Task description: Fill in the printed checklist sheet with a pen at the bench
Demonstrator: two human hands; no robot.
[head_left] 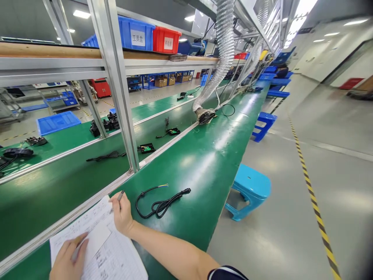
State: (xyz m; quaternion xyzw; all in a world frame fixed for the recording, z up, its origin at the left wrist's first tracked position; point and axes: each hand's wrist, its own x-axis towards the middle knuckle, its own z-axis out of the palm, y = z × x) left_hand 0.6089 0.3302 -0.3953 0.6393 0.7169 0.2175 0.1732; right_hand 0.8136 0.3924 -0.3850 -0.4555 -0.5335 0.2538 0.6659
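My right hand (122, 213) is closed around a grey pen (120, 195) over the upper part of an open notebook (122, 252). Handwriting and small sketches cover its pages. Lower left, my left hand (69, 259) has thumb and index finger at a blank white slip of paper (98, 238) lying over the page. Between those fingers something greyish shows, too small to name. To the right of the notebook, a coiled black cable (163, 205) rests on the green bench (201, 171). One cable end has bare coloured wires, the other a round connector.
An aluminium post (116, 89) rises behind the notebook. Beyond the rail lie small circuit boards in black housings (146, 148). A foil duct (217, 66) hangs down to the bench. Blue (140, 34) and red bins (166, 39) stand on the shelf; a blue stool (250, 186) stands right.
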